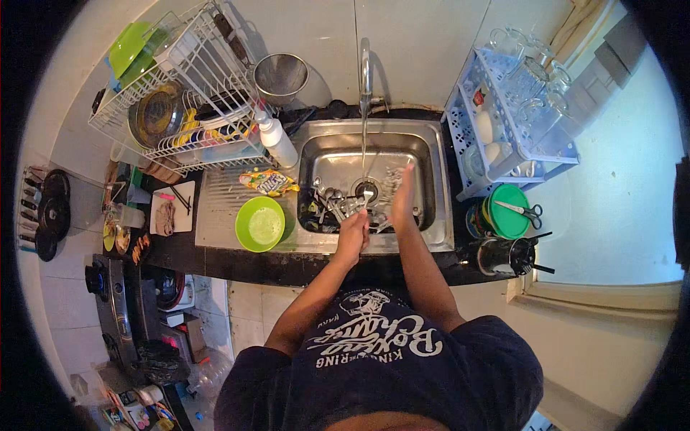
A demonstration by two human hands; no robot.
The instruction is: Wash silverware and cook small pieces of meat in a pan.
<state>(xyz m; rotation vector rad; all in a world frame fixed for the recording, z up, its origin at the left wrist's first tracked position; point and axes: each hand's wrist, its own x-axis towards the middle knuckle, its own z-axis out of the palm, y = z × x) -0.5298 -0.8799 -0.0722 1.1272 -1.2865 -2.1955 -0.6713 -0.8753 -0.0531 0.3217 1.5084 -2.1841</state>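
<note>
Water runs from the faucet (pixel 365 70) into the stainless steel sink (pixel 431 145). My left hand (pixel 353 233) is closed around a metal fork (pixel 368 197), its tines pointing up over the basin. To its right my right hand (pixel 402 202) is raised with the fingers extended, slightly blurred, holding nothing that I can see. Spoons and other cutlery (pixel 333 200) lie in the left and lower part of the basin. On the drainboard stands a green bowl (pixel 260 224) of foamy liquid, with a yellow packet (pixel 269 182) behind it.
A white pump bottle (pixel 277 141) and a loaded wire dish rack (pixel 215 156) stand left of the sink. At the right are a plastic rack (pixel 517 153) with glass mugs, scissors (pixel 520 211) on a green lid (pixel 506 229), and a dark mug (pixel 493 257). A cutting board (pixel 186 210) lies farther left.
</note>
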